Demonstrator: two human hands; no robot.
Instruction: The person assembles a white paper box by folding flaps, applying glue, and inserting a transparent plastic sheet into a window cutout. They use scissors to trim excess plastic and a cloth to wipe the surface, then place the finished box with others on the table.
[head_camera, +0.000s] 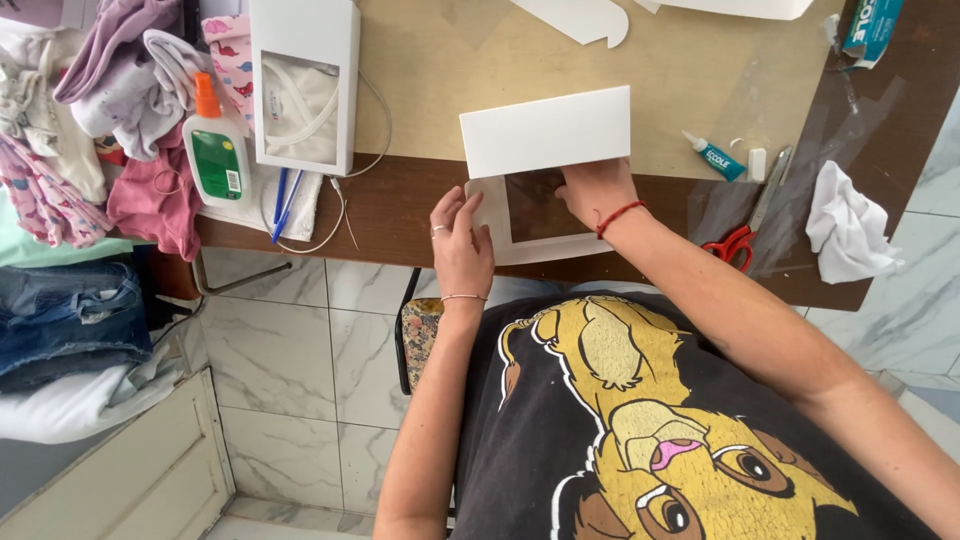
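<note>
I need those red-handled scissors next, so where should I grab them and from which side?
Take the scissors by the red handle loops, which lie at the table's near edge, pointing towards the person. Come from the near side with the right hand, which is closer. The blades point away, towards the glue tube.

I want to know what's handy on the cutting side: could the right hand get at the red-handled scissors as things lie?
Probably yes. The right hand rests on the white card frame, and the scissors lie uncovered on the table just beyond that wrist, with nothing between.
</note>
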